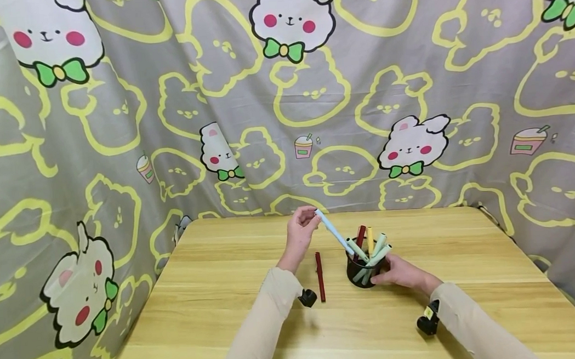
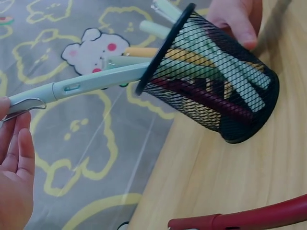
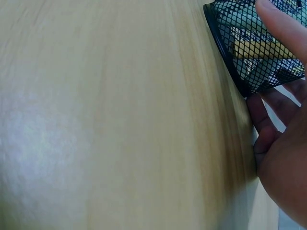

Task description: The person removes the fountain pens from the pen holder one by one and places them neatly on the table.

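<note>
My left hand (image 1: 300, 231) pinches a light blue pen (image 1: 332, 230) near its upper, clipped end. The pen slants down to the right, its lower end just inside the rim of a black mesh pen cup (image 2: 211, 79). Upright on the table, the cup holds several pens: pale green ones (image 1: 380, 255), a yellow one (image 1: 369, 239) and a dark red one (image 1: 360, 235). From the right, my right hand (image 1: 403, 272) grips the cup, its thumb (image 3: 283, 26) on the mesh wall and its fingers round the far side.
Another dark red pen (image 1: 320, 279) lies on the wooden table (image 1: 188, 328), left of the cup and close to my left wrist. Behind and to the left of the table hangs a grey curtain (image 1: 244, 111) with cartoon prints. Each wrist bears a small black camera (image 1: 428, 319).
</note>
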Demonstrator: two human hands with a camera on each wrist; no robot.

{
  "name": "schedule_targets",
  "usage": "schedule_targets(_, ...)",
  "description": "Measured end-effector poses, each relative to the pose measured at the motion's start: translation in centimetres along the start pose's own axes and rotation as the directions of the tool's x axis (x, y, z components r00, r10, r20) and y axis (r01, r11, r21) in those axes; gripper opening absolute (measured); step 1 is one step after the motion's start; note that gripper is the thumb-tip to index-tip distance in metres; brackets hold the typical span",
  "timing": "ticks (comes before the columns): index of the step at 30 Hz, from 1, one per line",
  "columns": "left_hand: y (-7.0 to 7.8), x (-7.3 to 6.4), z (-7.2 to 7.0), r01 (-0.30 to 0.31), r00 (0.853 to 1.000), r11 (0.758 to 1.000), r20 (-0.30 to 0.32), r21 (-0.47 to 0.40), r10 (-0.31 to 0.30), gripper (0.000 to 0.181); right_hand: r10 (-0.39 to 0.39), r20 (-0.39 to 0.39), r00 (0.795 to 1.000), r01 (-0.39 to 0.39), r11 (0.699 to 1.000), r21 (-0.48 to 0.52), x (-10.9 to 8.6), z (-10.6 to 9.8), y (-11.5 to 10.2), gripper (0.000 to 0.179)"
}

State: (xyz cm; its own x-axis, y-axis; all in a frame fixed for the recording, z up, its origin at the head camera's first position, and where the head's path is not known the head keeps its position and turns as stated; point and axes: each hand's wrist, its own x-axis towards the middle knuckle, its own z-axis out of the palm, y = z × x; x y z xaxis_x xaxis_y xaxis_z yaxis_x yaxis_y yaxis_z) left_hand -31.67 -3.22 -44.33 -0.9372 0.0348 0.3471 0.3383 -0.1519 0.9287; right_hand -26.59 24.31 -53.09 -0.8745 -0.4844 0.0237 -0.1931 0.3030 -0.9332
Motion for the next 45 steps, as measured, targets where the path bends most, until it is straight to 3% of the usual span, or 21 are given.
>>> schedule_targets(10, 0.5, 0.2, -1.6, 0.015, 0.998, 0.997, -0.059, -0.078, -0.020, 0.027, 0.011, -0.001, 1.000, -0.011, 1.000, 0.002, -0.2, -0.1, -0.1, 0.063)
schedule_targets(19, 0.7, 0.0, -3.0, 0.041, 0.998, 0.998, -0.052, -0.053, -0.044, 0.028, 0.000, 0.001, 1.000, 0.000, 1.000, -0.003, -0.1, -0.1, 0.0, 0.063)
schedule_targets(29, -1.0, 0.2, -5.4, 0.109, 0.990, 0.993, -0.090, 0.036, -0.105, 0.025, 0.003, 0.004, 1.000, -0.003, 1.000, -0.007, -0.2, -0.1, 0.0, 0.062)
schedule_targets(35, -0.5, 0.0, -6.5, 0.164, 0.986, 0.981, -0.028, 0.104, -0.161, 0.025, 0.010, 0.002, 1.000, -0.010, 1.000, 0.004, -0.3, 0.0, 0.1, 0.063)
schedule_targets(40, -0.5, -0.2, -7.2, 0.249, 0.965, 0.954, 0.034, 0.167, -0.258, 0.030, 0.009, 0.005, 1.000, -0.009, 1.000, 0.011, -0.2, 0.0, 0.1, 0.064)
schedule_targets(45, -1.8, -0.5, -7.6, 0.289, 0.949, 0.928, 0.055, 0.234, -0.309, 0.032, 0.000, 0.000, 1.000, 0.000, 1.000, 0.000, -0.1, 0.1, 0.1, 0.064)
